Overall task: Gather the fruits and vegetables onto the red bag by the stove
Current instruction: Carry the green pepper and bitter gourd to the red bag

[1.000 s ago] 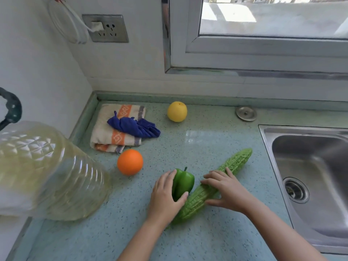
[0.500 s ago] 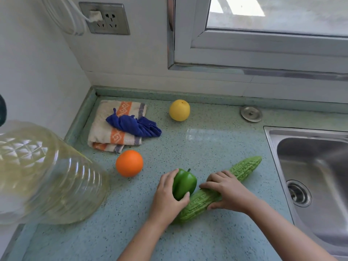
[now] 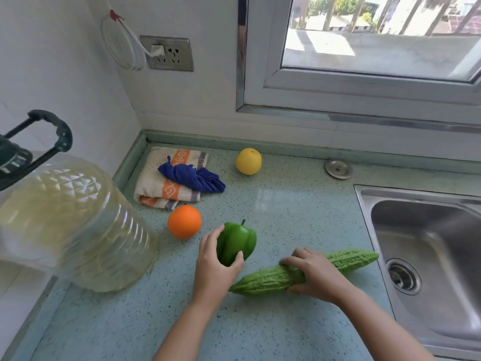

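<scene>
My left hand (image 3: 213, 267) is wrapped around a green bell pepper (image 3: 238, 239) near the middle of the countertop. Just to its right, my right hand (image 3: 312, 273) grips the middle of a long bumpy bitter gourd (image 3: 265, 280), which lies slanted with its far end toward the sink. An orange (image 3: 184, 222) rests on the counter left of the pepper. A yellow round fruit (image 3: 248, 161) sits near the back wall. No red bag and no stove are in view.
A large clear oil jug (image 3: 70, 225) with a dark handle stands at the left. A folded striped towel (image 3: 156, 183) with a blue cloth (image 3: 192, 177) on it lies in the back corner. A steel sink (image 3: 429, 256) is at the right, a metal cap (image 3: 338, 169) behind it.
Both hands have closed further on the pepper and gourd. The pepper has come apart from the gourd, and the gourd now lies flatter. The view has tilted up, showing more wall and window.
</scene>
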Demonstrator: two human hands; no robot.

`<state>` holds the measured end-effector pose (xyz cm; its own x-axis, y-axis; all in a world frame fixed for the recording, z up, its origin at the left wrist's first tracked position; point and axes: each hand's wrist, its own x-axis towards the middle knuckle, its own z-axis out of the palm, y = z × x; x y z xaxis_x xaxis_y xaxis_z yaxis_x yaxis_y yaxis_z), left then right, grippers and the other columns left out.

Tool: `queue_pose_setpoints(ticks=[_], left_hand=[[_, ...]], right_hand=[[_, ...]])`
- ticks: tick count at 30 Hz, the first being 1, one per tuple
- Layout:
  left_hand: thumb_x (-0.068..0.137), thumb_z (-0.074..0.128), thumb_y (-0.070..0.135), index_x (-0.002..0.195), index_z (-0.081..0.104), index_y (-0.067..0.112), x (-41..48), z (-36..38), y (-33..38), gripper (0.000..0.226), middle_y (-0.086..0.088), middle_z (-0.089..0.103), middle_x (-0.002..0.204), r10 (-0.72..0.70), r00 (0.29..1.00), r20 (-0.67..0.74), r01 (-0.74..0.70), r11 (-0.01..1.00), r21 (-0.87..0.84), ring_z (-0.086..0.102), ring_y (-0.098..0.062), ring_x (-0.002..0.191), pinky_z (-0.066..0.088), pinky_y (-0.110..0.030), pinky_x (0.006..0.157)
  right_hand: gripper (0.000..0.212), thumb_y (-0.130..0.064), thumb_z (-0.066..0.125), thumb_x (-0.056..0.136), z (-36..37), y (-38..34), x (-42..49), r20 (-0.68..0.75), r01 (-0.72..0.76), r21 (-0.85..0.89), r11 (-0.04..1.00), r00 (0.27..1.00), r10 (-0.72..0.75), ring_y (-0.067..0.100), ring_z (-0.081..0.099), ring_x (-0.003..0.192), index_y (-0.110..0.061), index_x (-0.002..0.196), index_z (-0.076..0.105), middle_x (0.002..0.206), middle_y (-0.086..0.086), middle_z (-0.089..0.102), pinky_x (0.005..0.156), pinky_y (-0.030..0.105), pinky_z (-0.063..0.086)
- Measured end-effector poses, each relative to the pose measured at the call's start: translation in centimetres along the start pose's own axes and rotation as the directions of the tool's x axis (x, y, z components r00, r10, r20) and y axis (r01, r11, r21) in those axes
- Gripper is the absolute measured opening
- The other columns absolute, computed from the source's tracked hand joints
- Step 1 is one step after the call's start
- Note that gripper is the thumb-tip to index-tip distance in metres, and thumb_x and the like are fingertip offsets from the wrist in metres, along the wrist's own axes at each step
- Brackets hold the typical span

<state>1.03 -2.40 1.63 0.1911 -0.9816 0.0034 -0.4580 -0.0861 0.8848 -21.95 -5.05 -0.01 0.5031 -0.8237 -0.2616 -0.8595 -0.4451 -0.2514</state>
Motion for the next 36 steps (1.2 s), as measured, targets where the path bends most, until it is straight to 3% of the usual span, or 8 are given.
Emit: queue_pose_setpoints(ticks=[3,8,13,20,23,26,30,36], left_hand=[[0.077,0.071,0.012,0.129,0.043,0.022,-1.0,-1.2,0.7,0.061,0.003,0.045,0.125,0.032,0.994,-0.101,-0.037,0.998,-0.048,0.043,-0.009,0.111,0.032,0.004,0.08],[0.071,0.068,0.027,0.127,0.042,0.033,-4.8,-3.8,1.8,0.062,0.006,0.046,0.123,-0.006,0.972,-0.236,-0.031,0.988,-0.154,0.048,-0.013,0.112,0.046,-0.029,0.092],[0.071,0.067,0.031,0.124,0.043,0.033,-9.8,-5.8,2.1,0.058,0.002,0.049,0.122,-0.051,0.927,-0.371,-0.013,0.986,-0.167,0.051,-0.014,0.11,0.049,-0.033,0.089],[0.066,0.066,0.035,0.12,0.045,0.033,-18.4,-6.0,2.9,0.058,-0.002,0.054,0.12,-0.147,0.839,-0.525,0.017,0.969,-0.245,0.056,-0.014,0.106,0.05,-0.014,0.07],[0.074,0.073,0.029,0.118,0.045,0.037,-23.2,-5.4,2.8,0.053,0.003,0.054,0.12,-0.166,0.8,-0.577,0.025,0.969,-0.245,0.054,-0.008,0.106,0.05,-0.016,0.078],[0.063,0.069,0.046,0.113,0.045,0.048,-27.6,-5.2,2.7,0.055,0.014,0.052,0.121,-0.197,0.75,-0.632,0.036,0.965,-0.259,0.052,-0.006,0.11,0.048,-0.027,0.088],[0.058,0.065,0.05,0.112,0.046,0.048,-32.7,-5.6,2.9,0.057,0.016,0.053,0.12,-0.237,0.653,-0.719,0.062,0.963,-0.261,0.052,-0.005,0.111,0.046,-0.027,0.09],[0.069,0.072,0.025,0.113,0.048,0.042,-39.0,-6.8,4.0,0.053,0.011,0.055,0.121,-0.225,0.535,-0.814,0.075,0.973,-0.22,0.054,0.001,0.107,0.048,-0.023,0.09]], right_hand=[[0.059,-0.048,0.065,0.075,-0.5,-0.2,-1.0,-0.056,-0.043,0.026,0.999,0.997,0.044,0.017,0.046,0.099,-0.029,0.127,0.047,0.109,-0.001,0.053,0.074,0.022,0.031],[0.057,-0.052,0.065,0.074,-1.7,-1.8,-2.7,-0.198,-0.06,0.16,0.985,0.976,0.092,0.014,0.05,0.09,-0.027,0.123,0.051,0.101,-0.003,0.056,0.072,0.022,0.037],[0.056,-0.056,0.063,0.073,-3.0,-4.0,-4.7,-0.258,-0.031,0.268,0.963,0.961,0.102,0.008,0.048,0.084,-0.031,0.122,0.049,0.096,-0.011,0.05,0.064,0.02,0.039],[0.054,-0.05,0.069,0.071,-4.6,-6.9,-8.6,-0.371,0.144,0.339,0.93,0.928,-0.008,0.009,0.051,0.083,-0.028,0.117,0.053,0.096,-0.009,0.053,0.062,0.019,0.04],[0.053,-0.045,0.072,0.07,-4.7,-8.9,-10.2,-0.393,0.246,0.407,0.88,0.917,-0.075,0.012,0.052,0.088,-0.025,0.116,0.055,0.097,-0.008,0.054,0.072,0.026,0.043],[0.052,-0.044,0.072,0.07,-4.3,-11.5,-11.8,-0.405,0.345,0.405,0.847,0.898,-0.172,0.013,0.051,0.09,-0.027,0.116,0.055,0.098,-0.008,0.053,0.075,0.029,0.044],[0.053,-0.043,0.073,0.07,-3.4,-14.6,-14.4,-0.425,0.468,0.396,0.79,0.856,-0.294,0.014,0.052,0.085,-0.025,0.116,0.056,0.094,-0.006,0.053,0.072,0.032,0.046],[0.048,-0.035,0.075,0.069,-2.3,-19.0,-17.2,-0.429,0.604,0.378,0.702,0.786,-0.445,0.015,0.052,0.084,-0.021,0.112,0.059,0.092,-0.005,0.054,0.071,0.028,0.041]])
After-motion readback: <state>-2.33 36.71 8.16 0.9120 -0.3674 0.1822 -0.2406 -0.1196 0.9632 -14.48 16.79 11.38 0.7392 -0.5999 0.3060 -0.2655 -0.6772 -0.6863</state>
